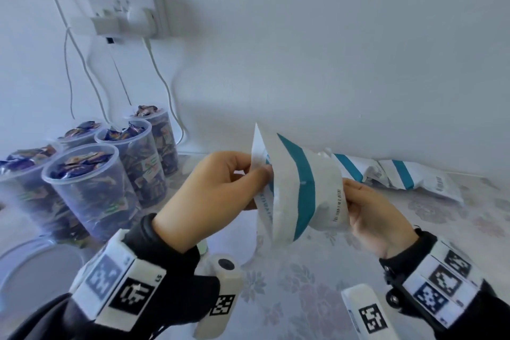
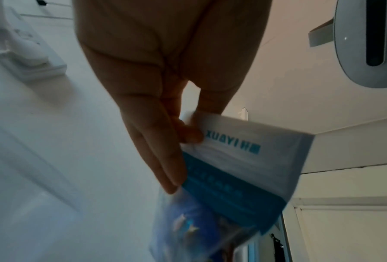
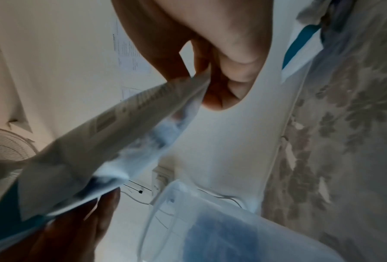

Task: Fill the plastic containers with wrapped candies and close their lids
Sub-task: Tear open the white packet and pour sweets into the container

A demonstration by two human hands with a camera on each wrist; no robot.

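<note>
Both hands are on a white bag with a teal stripe, held up in the air over the flowered tablecloth. The left hand pinches one side of the bag's top edge between thumb and fingers, and the right hand pinches the opposite side, so the bag looks to be in the middle of being pulled open. The left wrist view shows blue wrapped candies through the clear lower part of the bag, so it appears to be still full. At the left of the table stand five clear plastic tubs, close together, each heaped to the brim with wrapped candies; none of them has a lid on. A round lid lies flat in front of them near the table's edge. The right wrist view shows one more clear tub beneath the bag; how full it is cannot be told. Two more striped bags lie by the wall at the right. By this, filling is well along, with at least one tub probably left, and all the closing remains.
</note>
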